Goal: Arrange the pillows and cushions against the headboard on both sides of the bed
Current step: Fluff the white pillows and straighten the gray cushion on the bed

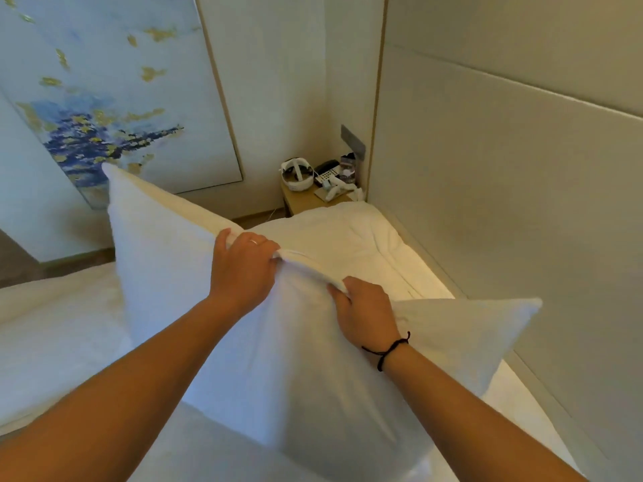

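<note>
A large white pillow [167, 273] is held up over the bed, tilted, with one corner pointing up left and another out to the right. My left hand [243, 266] and my right hand [365, 307] both pinch its top edge, close together. Behind it a second white pillow [348, 238] lies flat on the bed next to the padded beige headboard [504, 203]. The white bed sheet [52, 342] spreads out to the left and below.
A small wooden bedside table [302, 200] stands in the far corner beyond the bed, carrying a white headset, a telephone and small items. A big blue and gold painting [104, 99] hangs on the left wall.
</note>
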